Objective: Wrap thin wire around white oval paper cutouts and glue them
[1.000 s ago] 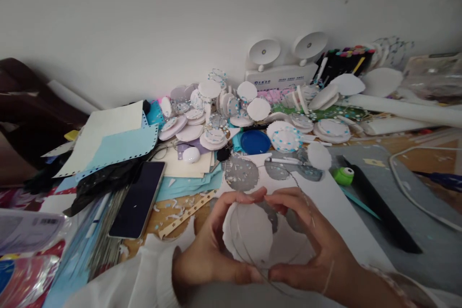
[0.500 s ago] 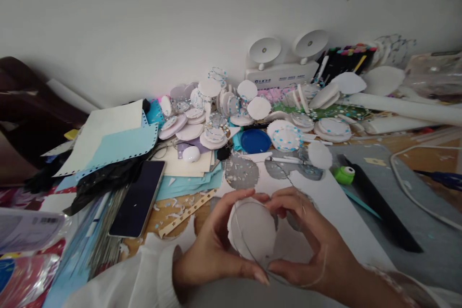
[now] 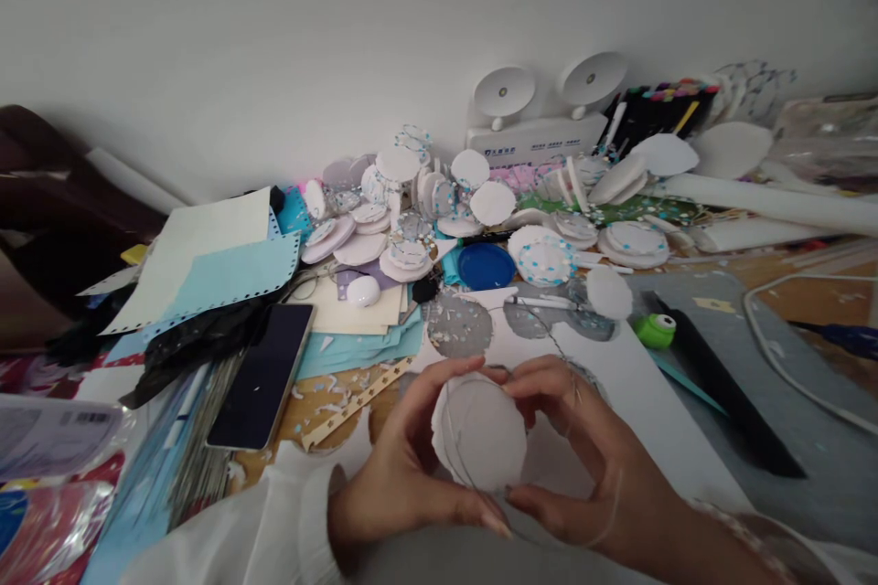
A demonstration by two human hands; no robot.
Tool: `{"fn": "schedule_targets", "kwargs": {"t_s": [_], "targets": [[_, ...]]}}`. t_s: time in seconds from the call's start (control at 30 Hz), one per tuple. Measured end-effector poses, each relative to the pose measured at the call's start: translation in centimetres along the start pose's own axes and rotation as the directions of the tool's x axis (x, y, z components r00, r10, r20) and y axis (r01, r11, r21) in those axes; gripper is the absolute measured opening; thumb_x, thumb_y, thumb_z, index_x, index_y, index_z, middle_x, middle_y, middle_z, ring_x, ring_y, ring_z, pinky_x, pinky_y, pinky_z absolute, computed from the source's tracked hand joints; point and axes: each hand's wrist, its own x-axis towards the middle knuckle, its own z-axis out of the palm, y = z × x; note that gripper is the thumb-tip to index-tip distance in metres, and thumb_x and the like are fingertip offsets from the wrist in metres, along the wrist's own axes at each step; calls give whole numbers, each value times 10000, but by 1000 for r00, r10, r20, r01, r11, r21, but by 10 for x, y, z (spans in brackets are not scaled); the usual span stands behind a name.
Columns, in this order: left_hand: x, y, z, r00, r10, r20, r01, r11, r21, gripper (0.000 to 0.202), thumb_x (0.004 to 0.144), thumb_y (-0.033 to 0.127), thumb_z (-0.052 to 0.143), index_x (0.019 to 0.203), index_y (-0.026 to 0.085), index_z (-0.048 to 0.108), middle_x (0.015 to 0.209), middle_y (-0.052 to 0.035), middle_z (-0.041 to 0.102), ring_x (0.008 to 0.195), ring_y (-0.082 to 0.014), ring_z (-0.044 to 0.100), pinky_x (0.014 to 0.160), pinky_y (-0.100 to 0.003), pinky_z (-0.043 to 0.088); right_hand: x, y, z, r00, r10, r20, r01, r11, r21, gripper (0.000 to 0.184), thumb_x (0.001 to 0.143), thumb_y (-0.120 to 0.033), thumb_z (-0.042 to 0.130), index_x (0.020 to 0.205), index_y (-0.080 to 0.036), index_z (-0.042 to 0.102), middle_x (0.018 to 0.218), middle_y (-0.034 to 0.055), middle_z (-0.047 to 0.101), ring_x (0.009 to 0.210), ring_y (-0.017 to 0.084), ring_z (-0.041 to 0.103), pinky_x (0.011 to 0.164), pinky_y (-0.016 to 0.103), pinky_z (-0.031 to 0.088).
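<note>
Between my hands is a round white disc point(image 3: 484, 431) with a rough, layered-looking edge. My left hand point(image 3: 412, 466) curls around its left side, thumb along the bottom and fingers at the top. My right hand point(image 3: 583, 448) grips its right edge with the thumb low and the fingertips at the upper rim. A thin wire point(image 3: 458, 450) runs across the left part of the disc, down past my left thumb. Below lies a white sheet with round holes cut in it point(image 3: 617, 384).
White discs point(image 3: 404, 260), some with blue-beaded wire, crowd the back beneath a twin-headed lamp point(image 3: 541, 139). A blue lid point(image 3: 486, 267) sits before them. To the left are a phone point(image 3: 261, 377) and papers point(image 3: 212, 247); to the right, a green-topped tool point(image 3: 655, 331) and a black strip point(image 3: 733, 393).
My right fingers and thumb have come in toward the disc and now press on its right edge. The disc's face shows a little more fully. The left hand has barely moved.
</note>
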Motion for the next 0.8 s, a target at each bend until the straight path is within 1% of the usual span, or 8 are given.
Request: {"fn": "schedule_targets", "kwargs": {"t_s": [0.17,0.23,0.33,0.47,0.53,0.63,0.7,0.8], "targets": [[-2,2,0,997,-61,52,63,997,-38,961,516,225,958,1362,377,529,1363,-74,596,1216,-292,587,1018,-377,449,-1,-1,0,999,31,14,-31,999,31,516,771,-246,773,1187,-341,484,1180,34,536,1082,240,562,833,328,515],[-3,4,0,996,-79,50,81,996,-39,947,541,236,950,1375,373,521,1377,-78,587,1245,-290,564,1039,-371,424,-1,-1,0,999,37,18,-38,998,55,524,769,-231,772,1190,-346,480,1192,34,540,1091,243,570,838,336,524],[-5,6,1,992,-113,56,117,991,-71,971,537,234,952,1388,375,507,1388,-74,581,1272,-288,538,1064,-375,392,-1,-1,0,998,49,28,-52,995,90,544,761,-218,775,1195,-353,476,1206,33,544,1106,245,570,840,333,531],[-4,4,0,987,-151,46,155,984,-88,913,557,233,942,1359,382,534,1383,-50,578,1273,-278,523,1052,-372,395,-2,-2,0,998,69,9,-69,989,130,556,751,-192,762,1197,-366,480,1186,15,531,1129,231,551,861,311,528],[-3,3,0,990,-139,24,140,988,-70,893,507,228,961,1300,380,579,1345,-30,598,1243,-269,536,1031,-353,408,-2,-2,0,998,68,13,-69,988,140,556,741,-185,759,1191,-366,486,1179,11,523,1135,230,543,858,303,526],[-1,1,-2,996,-87,11,87,996,-8,884,429,224,984,1222,357,616,1257,-11,633,1154,-230,573,984,-301,428,-3,-1,0,998,57,38,-62,988,142,567,724,-175,764,1181,-366,489,1165,8,524,1125,232,541,845,303,521],[0,1,-3,998,-55,25,55,998,30,869,420,219,986,1197,338,615,1209,-13,639,1085,-204,588,930,-275,449,-4,0,-1,996,68,64,-77,987,144,574,720,-169,763,1182,-365,484,1164,10,527,1117,236,542,856,318,513],[0,1,-3,999,-31,42,29,999,42,828,456,210,974,1184,321,594,1151,-13,630,1018,-185,585,857,-257,466,-5,1,-1,990,94,107,-109,984,138,584,719,-167,756,1189,-363,470,1173,16,526,1112,247,544,873,348,501]]}}
